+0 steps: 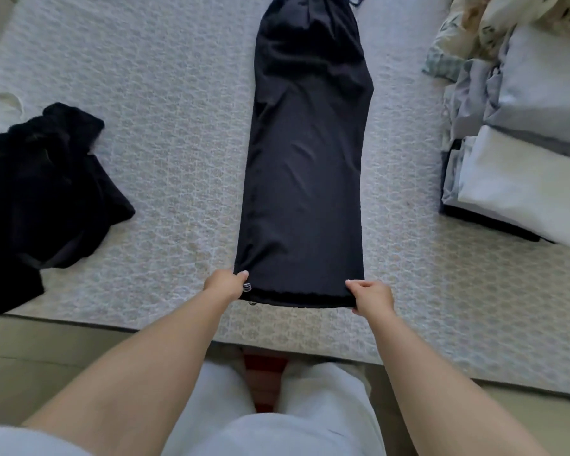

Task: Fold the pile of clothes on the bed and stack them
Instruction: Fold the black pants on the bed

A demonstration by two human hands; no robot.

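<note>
A pair of black trousers (306, 166) lies folded lengthwise, leg on leg, stretched away from me down the middle of the bed, waistband at the far end. My left hand (226, 284) pinches the near left corner of the hem, beside a small cord stopper. My right hand (372, 296) pinches the near right corner. A rumpled black garment (43, 189) lies unfolded at the left. At the right stands a stack of folded clothes (520, 179), white and pale grey over a dark piece.
The bed's white patterned cover (165, 133) spreads around the trousers, its near edge just in front of my legs. Floral bedding (494, 24) is bunched at the far right behind the stack. A beige bed frame edge (46, 343) runs along the front.
</note>
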